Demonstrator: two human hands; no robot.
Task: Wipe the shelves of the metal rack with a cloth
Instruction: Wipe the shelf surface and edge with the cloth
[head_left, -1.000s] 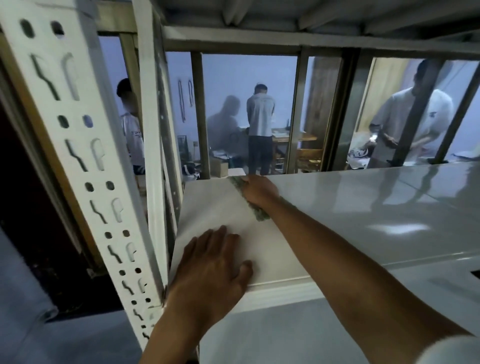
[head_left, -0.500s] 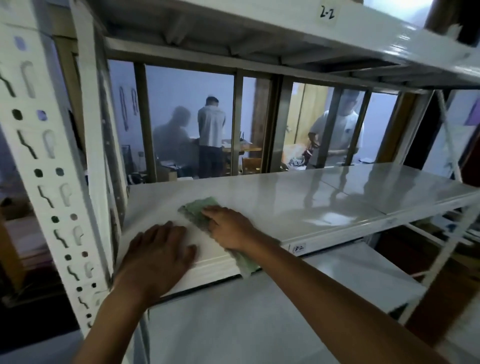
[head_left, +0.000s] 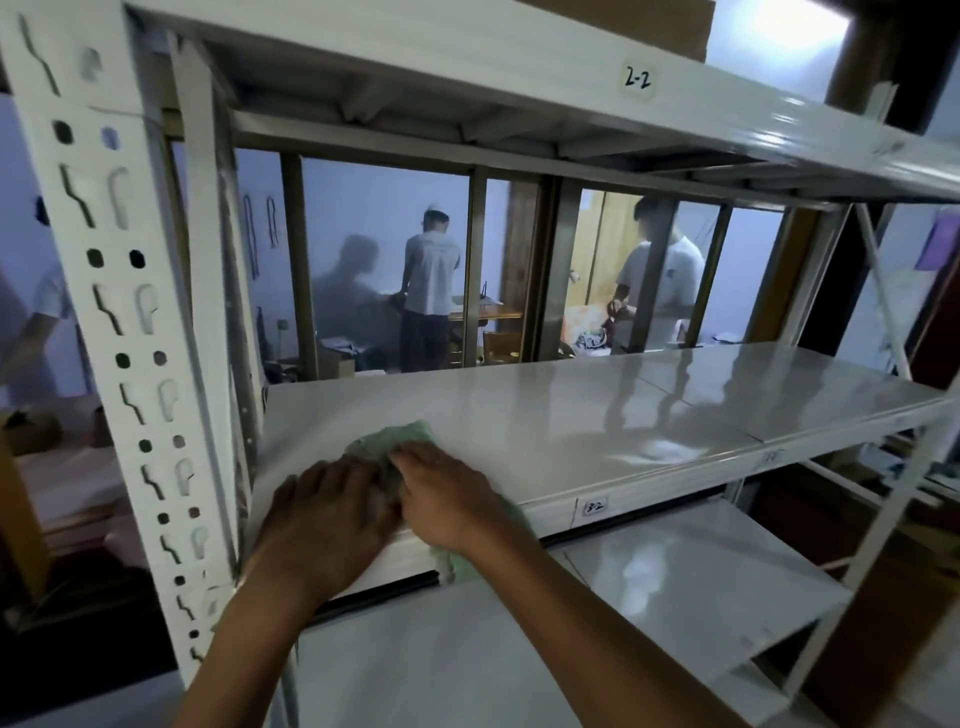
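Glossy white metal middle shelf (head_left: 597, 415) of a white metal rack, mirroring the room, with a perforated white upright post (head_left: 130, 332) at the left edge. Above, an upper white shelf carrying a handwritten "2-2" label (head_left: 638, 79); on the middle shelf's front lip, a small "3-2" label (head_left: 595, 507); below, a lower white shelf (head_left: 691, 582). Beyond the rack, a dim bluish room with two people standing in light shirts.

Left hand (head_left: 327, 525) laid flat near the shelf's front left corner, fingers straight, gripping nothing. Right hand (head_left: 447, 493) just beside it, palm down, fingers straight, pressing on a crumpled pale green cloth (head_left: 395, 441).

Cloth lying front to back, far end on the shelf beyond the fingertips, near end hanging over the front lip.
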